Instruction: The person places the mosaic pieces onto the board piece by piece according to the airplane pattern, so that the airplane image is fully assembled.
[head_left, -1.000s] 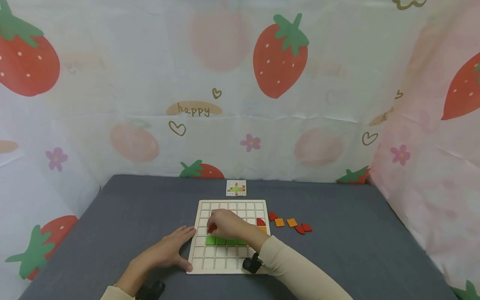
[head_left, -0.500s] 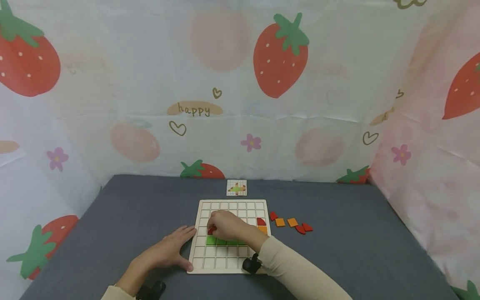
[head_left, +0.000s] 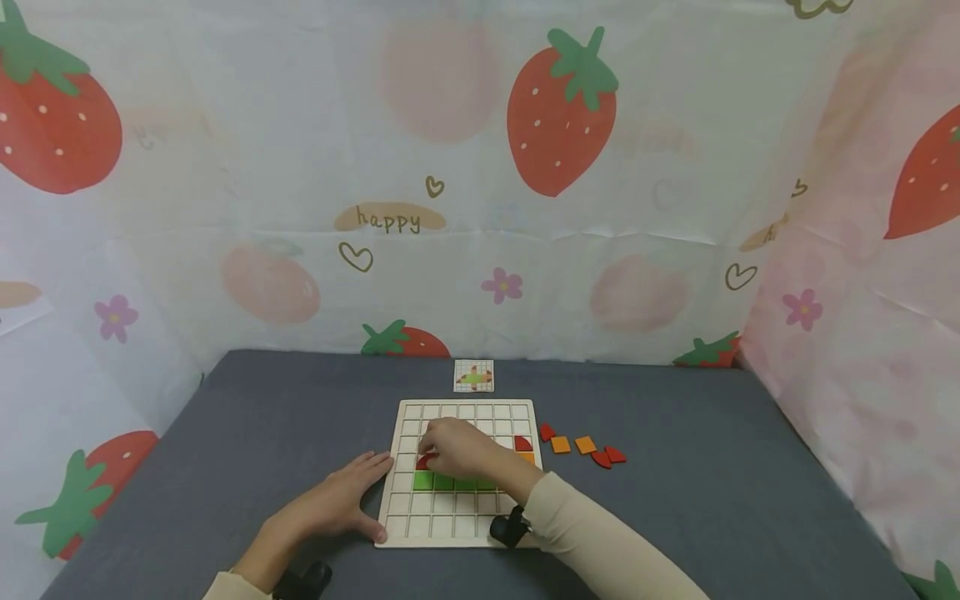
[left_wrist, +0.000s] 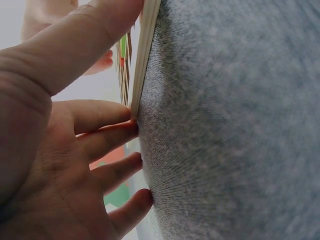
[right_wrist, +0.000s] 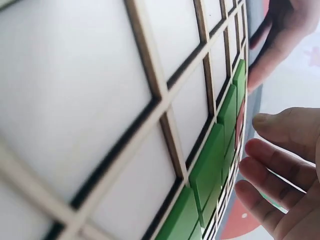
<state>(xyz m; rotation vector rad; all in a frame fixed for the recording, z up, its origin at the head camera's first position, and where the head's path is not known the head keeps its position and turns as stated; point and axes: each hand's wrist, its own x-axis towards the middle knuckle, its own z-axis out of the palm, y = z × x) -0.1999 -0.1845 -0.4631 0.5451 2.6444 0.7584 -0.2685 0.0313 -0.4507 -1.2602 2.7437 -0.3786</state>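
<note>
A pale wooden grid board (head_left: pixel 442 527) lies on the dark cloth. My left hand (head_left: pixel 339 498) braces its left side, thumb at the near corner and straight fingertips along the edge. Over the board's left half reaches my right hand (head_left: pixel 463 450), its fingers loosely bent. Beside its fingertips a red rounded tile (head_left: pixel 424 462) sits in a cell just above the row of green square tiles (head_left: pixel 444 482). In the right wrist view, thumb and fingers stand apart, holding nothing, near the red tile (right_wrist: pixel 240 122). The right forearm and hand cover part of the board.
A small pattern card (head_left: pixel 474 376) lies beyond the board. Right of the board are loose orange squares (head_left: pixel 585 445) and red rounded tiles (head_left: pixel 601 459). On the board's right side sit a red quarter-round tile (head_left: pixel 522 443) and an orange tile (head_left: pixel 527 458).
My right hand has shifted slightly to the right and off the red tile, which now shows more fully in its cell. The left hand has stayed put.
</note>
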